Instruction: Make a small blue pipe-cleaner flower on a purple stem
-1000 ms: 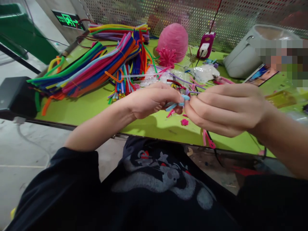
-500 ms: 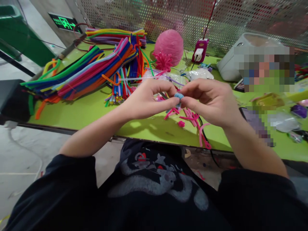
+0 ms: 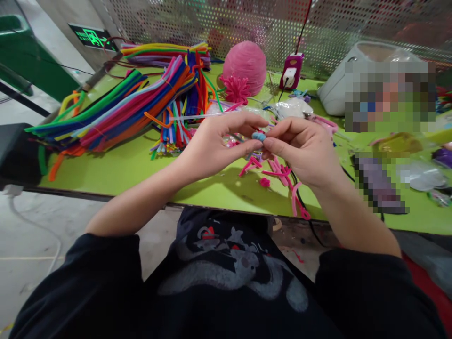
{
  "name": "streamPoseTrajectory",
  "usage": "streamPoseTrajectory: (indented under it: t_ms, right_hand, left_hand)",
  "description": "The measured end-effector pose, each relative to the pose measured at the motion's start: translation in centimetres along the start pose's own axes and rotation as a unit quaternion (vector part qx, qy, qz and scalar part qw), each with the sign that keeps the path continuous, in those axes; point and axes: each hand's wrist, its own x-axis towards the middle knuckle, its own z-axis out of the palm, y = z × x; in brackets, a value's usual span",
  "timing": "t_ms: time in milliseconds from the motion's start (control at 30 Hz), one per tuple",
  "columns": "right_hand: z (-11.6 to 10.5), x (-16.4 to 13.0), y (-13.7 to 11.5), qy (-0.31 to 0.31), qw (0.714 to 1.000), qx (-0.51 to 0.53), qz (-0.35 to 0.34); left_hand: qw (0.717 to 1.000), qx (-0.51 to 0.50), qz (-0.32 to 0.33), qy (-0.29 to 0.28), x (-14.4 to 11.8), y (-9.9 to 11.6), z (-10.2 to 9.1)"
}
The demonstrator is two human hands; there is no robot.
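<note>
Light-blue fuzzy twist, small and coiled, is held above a green desk, near the middle of the view, between a person's two hands. From the left, a long bundle of many-coloured pipe cleaners lies slantwise, its stems side by side, which probably keeps the colours easy to pick out. Next, a bunch of shorter stems sits just beside it. The left hand comes in palm inward, thumb and fingertips pinching the twist, seemingly to steady so small a piece. Behind stands a pink ball, apart from the hands. Below the twist, pink offcuts are scattered near the desk's front edge, perhaps simply dropped within reach. A purple socket block rests farther back, with a white plug in it. The right hand pinches the twist's other side with thumb and fingers, likely so both hands can share control. Farther right, a pale bin stands against the perforated screen.
</note>
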Motion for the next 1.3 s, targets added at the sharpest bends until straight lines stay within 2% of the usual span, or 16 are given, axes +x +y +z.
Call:
streamPoseTrajectory:
  t_ms: [100, 200, 333, 533, 733, 800, 900, 967, 1067, 1133, 1200, 1300]
  right_hand:
    - [0.4, 0.0, -1.0, 0.01, 0.996, 0.035, 0.075]
    - [0.5, 0.0, -1.4, 0.008, 0.995, 0.049, 0.091]
    - [0.6, -0.2, -1.4, 0.004, 0.999, 0.015, 0.04]
    - [1.3, -1.1, -2.1, 0.046, 0.995, -0.084, -0.04]
    - [2.9, -1.7, -1.7, 0.152, 0.965, -0.117, -0.181]
    - [3.2, -1.9, -1.3, 0.173, 0.95, -0.13, -0.224]
    - [3.2, -2.1, -0.8, 0.18, 0.944, -0.139, -0.237]
    - [3.0, -2.2, -0.7, 0.172, 0.952, -0.134, -0.214]
    - [2.3, -2.2, -1.0, 0.129, 0.971, -0.114, -0.165]
    - [1.5, -2.1, -1.3, 0.096, 0.972, -0.135, -0.165]
    - [0.6, -1.8, -1.4, 0.069, 0.951, -0.21, -0.216]
    - [-0.8, -1.2, -1.4, 0.025, 0.883, -0.345, -0.318]
  left_hand:
    - [1.0, 0.018, 0.016, 0.01, -0.1, -0.2, 0.0]
    - [0.998, 0.036, 0.023, 0.036, -0.2, -0.3, 0.0]
    - [0.997, 0.013, 0.025, 0.065, -0.3, -0.4, 0.2]
    - [0.994, -0.055, -0.012, 0.094, -0.3, 0.1, 1.0]
    - [0.975, -0.171, -0.084, 0.118, -0.8, 0.8, 2.5]
    - [0.963, -0.22, -0.114, 0.109, -0.8, 0.9, 2.9]
    - [0.95, -0.274, -0.14, 0.048, -0.7, 0.9, 3.0]
    - [0.952, -0.276, -0.132, 0.025, -0.6, 0.8, 2.8]
    - [0.966, -0.231, -0.114, 0.031, -0.7, 0.6, 2.3]
    - [0.973, -0.203, -0.112, 0.025, -0.7, 0.4, 2.0]
    - [0.975, -0.189, -0.112, 0.015, -0.7, 0.2, 1.6]
    - [0.975, -0.19, -0.117, -0.004, -0.5, -0.2, 1.2]
